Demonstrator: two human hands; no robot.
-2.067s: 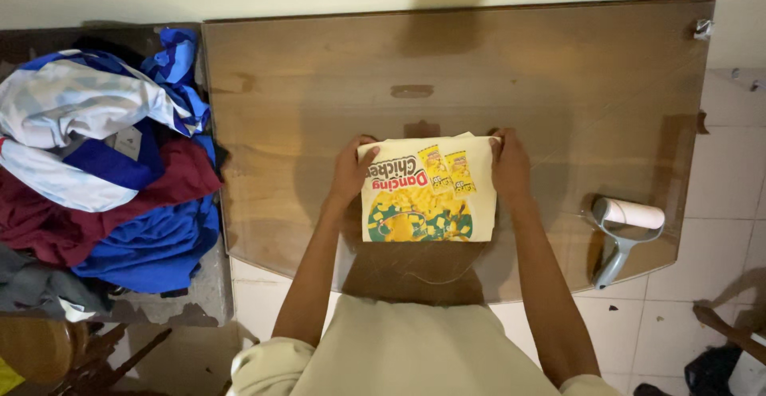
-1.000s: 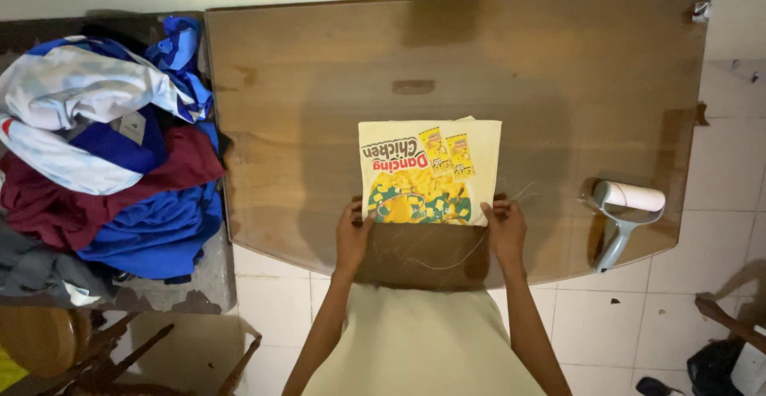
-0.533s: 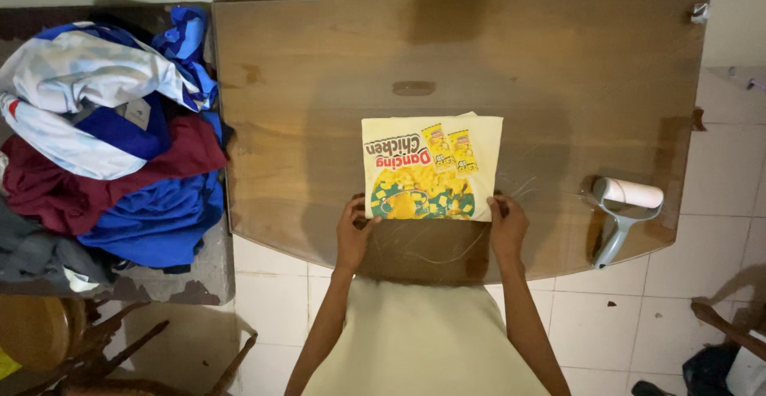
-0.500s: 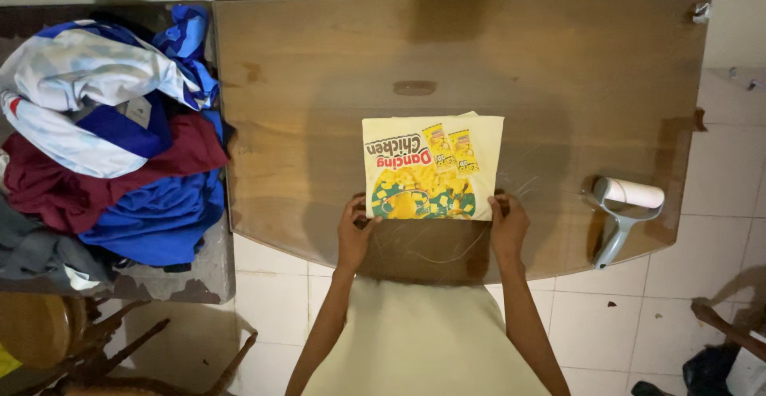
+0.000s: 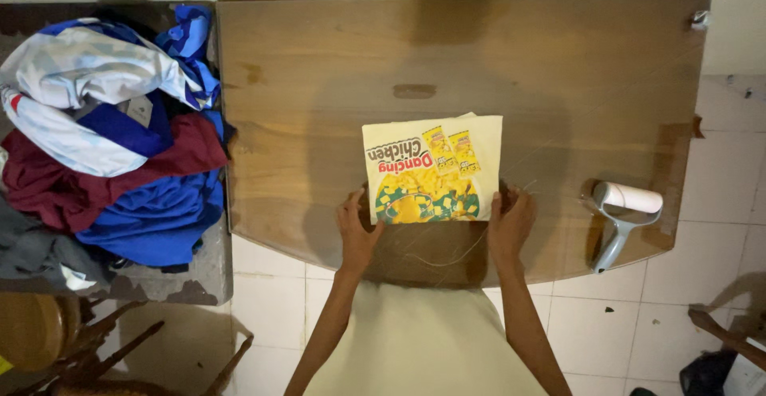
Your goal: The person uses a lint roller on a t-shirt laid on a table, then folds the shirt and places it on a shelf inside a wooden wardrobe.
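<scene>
— Wood is seen across the brown table (image 5: 319, 69), which is set against a pale wall over a white tiled floor. What is laid on it?

— A folded yellow printed cloth (image 5: 433, 169) is laid flat near the front edge, at the middle of the table. Its 2 near corners are met by the hands.

— How are the hands held?

— The left hand (image 5: 357, 227) is spread flat at the near left corner, fingers apart, nothing clamped. The right hand (image 5: 511, 222) is laid at the near right corner, fingers loosely curled; whether the edge is pinched cannot be told.

— And around them?

— A lint roller (image 5: 625, 214) is lying well to the right, and a heap of clothes (image 5: 104, 141) is piled beside the table on the left.
</scene>
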